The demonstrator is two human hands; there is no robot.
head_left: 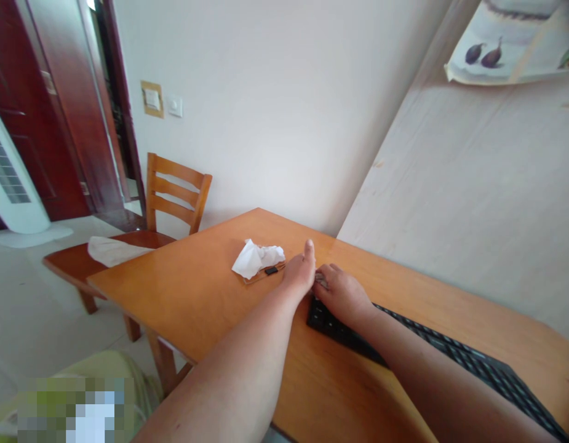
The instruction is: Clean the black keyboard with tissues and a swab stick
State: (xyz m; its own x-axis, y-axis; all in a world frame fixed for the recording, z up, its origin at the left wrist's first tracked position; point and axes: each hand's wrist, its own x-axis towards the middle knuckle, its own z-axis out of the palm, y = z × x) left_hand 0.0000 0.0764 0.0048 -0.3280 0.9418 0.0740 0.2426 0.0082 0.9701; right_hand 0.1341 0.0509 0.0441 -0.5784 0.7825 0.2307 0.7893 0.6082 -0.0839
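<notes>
The keyboard (450,347) is black and lies on the wooden table (183,295), extending diagonally from the centre of the view to the lower right. Its left end is located just beneath and beside the right hand (344,294); the right forearm crosses above its body. The left hand (299,272) is positioned to the left of this end, near the right hand.

Right hand: palm down, fingers bent over a small greyish item (320,282) at the left end of the keyboard. The item is mostly covered; its type, and whether it is firmly gripped, cannot be told.

Left hand: thumb extended upward, remaining fingers hidden from view. Whether it grasps anything cannot be told.

Left of the left hand, a crumpled white tissue (253,259) rests on a thin, flat brown piece (253,280). A small black part (271,271) lies on the same piece, between the tissue and the left hand.

Beyond the table's left edge stands a wooden chair (176,194) with a slatted back; a pale cloth (115,251) lies on its seat. Two switches are mounted on the white wall (275,111) above the chair. A sheet with painted fruit (510,49) hangs at the upper right.
</notes>
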